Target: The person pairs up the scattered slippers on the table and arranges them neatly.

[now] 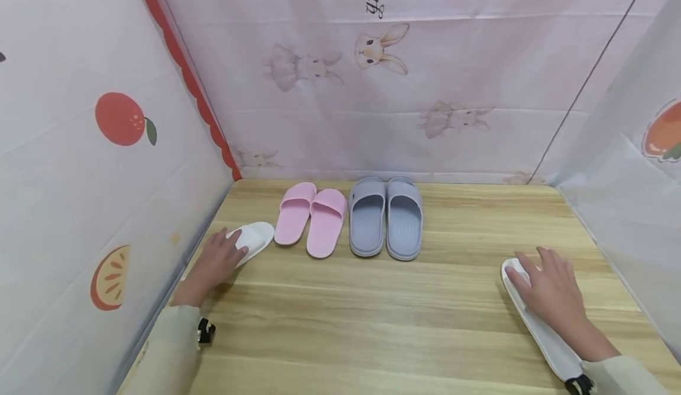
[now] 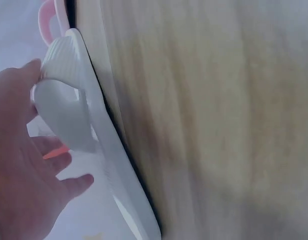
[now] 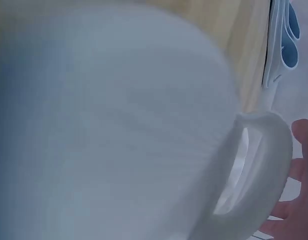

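My left hand (image 1: 217, 260) lies over the strap of a white slipper (image 1: 260, 233) at the left side of the wood-grain surface. In the left wrist view the fingers of this hand (image 2: 24, 155) are spread beside the slipper's strap (image 2: 69, 115), one fingertip at its toe end. My right hand (image 1: 554, 288) is over the strap end of another white slipper (image 1: 542, 333) at the right, its fingers loosely extended. Close up in the right wrist view are that slipper's footbed (image 3: 119, 125) and strap (image 3: 269, 165), with fingertips beside the strap.
Two pink slippers (image 1: 326, 229) and two grey slippers (image 1: 404, 223) stand side by side along the back of the wood-grain surface (image 1: 340, 324). Behind them rises a pink wall covering (image 1: 468, 58) with rabbit prints. White fruit-printed walls (image 1: 53, 194) flank both sides.
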Demonstrator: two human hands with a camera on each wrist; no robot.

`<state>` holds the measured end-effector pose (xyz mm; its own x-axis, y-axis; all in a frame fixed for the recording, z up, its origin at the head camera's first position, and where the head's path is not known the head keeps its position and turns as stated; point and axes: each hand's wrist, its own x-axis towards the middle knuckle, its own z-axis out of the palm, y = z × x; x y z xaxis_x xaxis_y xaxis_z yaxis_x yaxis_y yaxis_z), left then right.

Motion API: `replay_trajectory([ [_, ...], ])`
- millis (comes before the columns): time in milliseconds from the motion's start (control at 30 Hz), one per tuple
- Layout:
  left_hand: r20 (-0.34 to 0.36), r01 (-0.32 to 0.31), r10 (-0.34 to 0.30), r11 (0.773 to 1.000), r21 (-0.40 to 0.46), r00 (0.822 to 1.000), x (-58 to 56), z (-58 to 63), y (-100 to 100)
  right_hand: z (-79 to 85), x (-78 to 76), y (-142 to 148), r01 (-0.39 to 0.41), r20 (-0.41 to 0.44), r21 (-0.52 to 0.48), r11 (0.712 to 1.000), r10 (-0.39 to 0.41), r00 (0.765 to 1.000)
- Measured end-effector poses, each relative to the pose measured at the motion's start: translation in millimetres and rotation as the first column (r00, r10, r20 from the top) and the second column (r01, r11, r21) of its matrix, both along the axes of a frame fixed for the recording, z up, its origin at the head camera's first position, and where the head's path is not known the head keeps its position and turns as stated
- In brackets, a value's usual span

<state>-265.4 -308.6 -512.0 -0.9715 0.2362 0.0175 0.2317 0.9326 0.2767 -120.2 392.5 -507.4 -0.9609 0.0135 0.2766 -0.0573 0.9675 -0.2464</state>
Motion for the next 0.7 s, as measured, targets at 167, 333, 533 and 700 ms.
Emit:
replay_trajectory([
  [167,0.02,0.013,-0.015,0.998,0.061,1.0,-0.4,5.0,-0.8,-6.7,9.7,1.4,0.003,0.022,-0.037,0.999,-0.003,1.0],
  [333,-0.015,0.02,-0.019,0.997,0.079,1.0,-1.7,7.9,-1.5,-9.4,18.0,2.5,0.044,0.105,-0.062,0.997,-0.037,0.994],
  [533,0.039,-0.016,0.012,0.992,0.126,0.999,-7.9,5.8,-1.9,-6.2,29.1,5.8,0.057,0.173,-0.08,0.995,-0.042,0.984],
  [700,0.113,-0.07,0.054,0.988,0.139,0.992,-10.8,7.6,1.5,-1.2,40.6,8.0,0.043,0.173,-0.075,0.996,-0.03,0.985],
])
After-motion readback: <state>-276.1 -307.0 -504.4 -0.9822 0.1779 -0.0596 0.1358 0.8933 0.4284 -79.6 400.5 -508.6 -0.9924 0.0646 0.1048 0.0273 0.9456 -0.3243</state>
